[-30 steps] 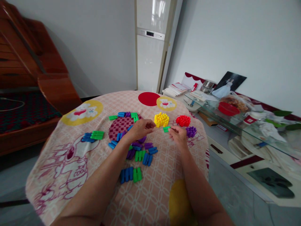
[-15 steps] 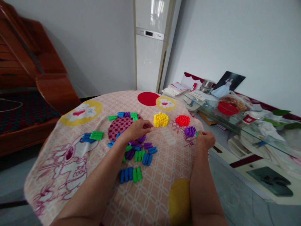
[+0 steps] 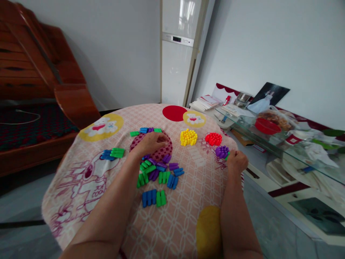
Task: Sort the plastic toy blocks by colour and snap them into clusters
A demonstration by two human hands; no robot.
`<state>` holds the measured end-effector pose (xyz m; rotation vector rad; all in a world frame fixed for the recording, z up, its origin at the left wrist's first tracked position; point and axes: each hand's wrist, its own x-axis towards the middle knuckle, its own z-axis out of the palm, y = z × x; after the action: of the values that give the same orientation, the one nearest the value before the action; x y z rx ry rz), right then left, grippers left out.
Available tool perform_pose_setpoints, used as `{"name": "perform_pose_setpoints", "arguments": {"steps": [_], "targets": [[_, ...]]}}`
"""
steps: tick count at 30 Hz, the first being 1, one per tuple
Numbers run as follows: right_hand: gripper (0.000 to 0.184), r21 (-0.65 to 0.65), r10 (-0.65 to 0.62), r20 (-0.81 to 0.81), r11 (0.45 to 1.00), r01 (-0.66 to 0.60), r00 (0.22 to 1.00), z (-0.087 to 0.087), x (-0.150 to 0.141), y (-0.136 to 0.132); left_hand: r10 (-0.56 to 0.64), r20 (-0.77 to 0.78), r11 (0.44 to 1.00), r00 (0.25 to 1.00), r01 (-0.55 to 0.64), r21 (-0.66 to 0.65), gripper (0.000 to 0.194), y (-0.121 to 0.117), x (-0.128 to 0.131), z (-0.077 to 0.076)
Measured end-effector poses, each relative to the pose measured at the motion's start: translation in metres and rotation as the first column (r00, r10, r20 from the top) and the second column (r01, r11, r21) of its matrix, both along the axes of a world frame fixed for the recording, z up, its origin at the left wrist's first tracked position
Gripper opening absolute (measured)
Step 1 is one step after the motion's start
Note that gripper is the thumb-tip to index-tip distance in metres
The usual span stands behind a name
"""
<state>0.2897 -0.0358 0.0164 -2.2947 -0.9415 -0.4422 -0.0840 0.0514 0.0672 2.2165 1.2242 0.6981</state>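
Fingertips of our right hand are pressed together and pinch a small green piece, just beside the purple cluster near the right edge of the tablecloth. Our left hand is above the checked circle; its fingers are loosely extended, and we cannot tell if they touch it. Behind the purple cluster we see the red cluster, then the yellow cluster at its left. Nearer to us, blue pieces lie beside green pieces.
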Motion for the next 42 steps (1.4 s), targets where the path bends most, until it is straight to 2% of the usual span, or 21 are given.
{"name": "perform_pose_setpoints", "arguments": {"steps": [2, 3, 7, 10, 13, 15, 19, 23, 27, 31, 33, 34, 36, 39, 40, 42], "targets": [[0.037, 0.073, 0.014, 0.035, 0.997, -0.016, 0.999, 0.003, -0.007, 0.001, 0.014, -0.064, 1.000, 0.998, -0.015, -0.011, 0.024, -0.002, -0.003, 0.002], [0.036, 0.117, 0.044, 0.063, 0.992, -0.051, 0.997, 0.004, -0.012, 0.002, -0.016, -0.094, 0.999, 0.995, 0.012, -0.042, 0.022, -0.004, -0.002, 0.004], [0.037, 0.234, 0.267, 0.177, 0.923, -0.304, 0.947, 0.009, -0.044, 0.007, -0.218, -0.151, 0.966, 0.964, 0.190, -0.176, 0.019, -0.014, 0.015, 0.004], [0.038, 0.238, 0.399, 0.196, 0.867, -0.438, 0.896, 0.009, -0.065, 0.011, -0.244, -0.241, 0.969, 0.939, 0.226, -0.101, 0.026, -0.020, 0.034, -0.005], [0.039, 0.219, 0.491, 0.167, 0.827, -0.518, 0.855, 0.005, -0.078, 0.013, -0.180, -0.352, 0.981, 0.918, 0.195, 0.006, 0.024, -0.020, 0.041, -0.017], [0.038, 0.207, 0.581, 0.143, 0.774, -0.599, 0.801, 0.002, -0.085, 0.014, -0.133, -0.370, 0.987, 0.920, 0.158, 0.040, 0.023, -0.017, 0.038, -0.022], [0.035, 0.149, 0.782, 0.069, 0.606, -0.781, 0.620, -0.004, -0.103, 0.015, -0.138, -0.325, 0.990, 0.935, 0.144, -0.008, 0.019, -0.011, 0.029, -0.025], [0.034, 0.111, 0.877, -0.045, 0.480, -0.870, 0.478, -0.006, -0.118, 0.015, -0.143, -0.274, 0.990, 0.951, 0.137, -0.044, 0.017, -0.007, 0.029, -0.023], [0.034, 0.127, 0.900, -0.116, 0.434, -0.892, 0.421, -0.004, -0.123, 0.012, -0.136, -0.084, 0.984, 0.987, 0.125, -0.127, 0.013, -0.006, 0.035, -0.019], [0.036, 0.168, 0.911, -0.160, 0.405, -0.899, 0.380, -0.002, -0.125, 0.010, -0.115, 0.130, 0.975, 0.985, 0.137, -0.176, 0.023, -0.008, 0.039, -0.014], [0.034, 0.190, 0.904, -0.146, 0.425, -0.885, 0.402, -0.001, -0.122, 0.012, -0.114, 0.184, 0.970, 0.976, 0.149, -0.191, 0.025, -0.009, 0.040, -0.012], [0.032, 0.210, 0.885, -0.121, 0.466, -0.859, 0.450, -0.001, -0.118, 0.013, -0.112, 0.199, 0.969, 0.974, 0.151, -0.195, 0.025, -0.009, 0.039, -0.012], [0.028, 0.283, 0.785, -0.063, 0.607, -0.743, 0.617, 0.001, -0.105, 0.015, -0.103, 0.207, 0.971, 0.973, 0.143, -0.189, 0.025, -0.009, 0.037, -0.011], [0.030, 0.373, 0.473, -0.049, 0.826, -0.423, 0.880, 0.005, -0.071, 0.015, -0.068, 0.230, 0.984, 0.971, 0.103, -0.142, 0.026, -0.005, 0.030, -0.008], [0.031, 0.370, 0.359, -0.058, 0.874, -0.315, 0.931, 0.006, -0.058, 0.013, -0.051, 0.252, 0.989, 0.966, 0.083, -0.121, 0.027, -0.004, 0.027, -0.007], [0.032, 0.317, 0.170, -0.071, 0.938, -0.139, 0.983, 0.007, -0.036, 0.009, -0.008, 0.307, 0.994, 0.952, 0.041, -0.104, 0.028, -0.001, 0.019, -0.004]]}}
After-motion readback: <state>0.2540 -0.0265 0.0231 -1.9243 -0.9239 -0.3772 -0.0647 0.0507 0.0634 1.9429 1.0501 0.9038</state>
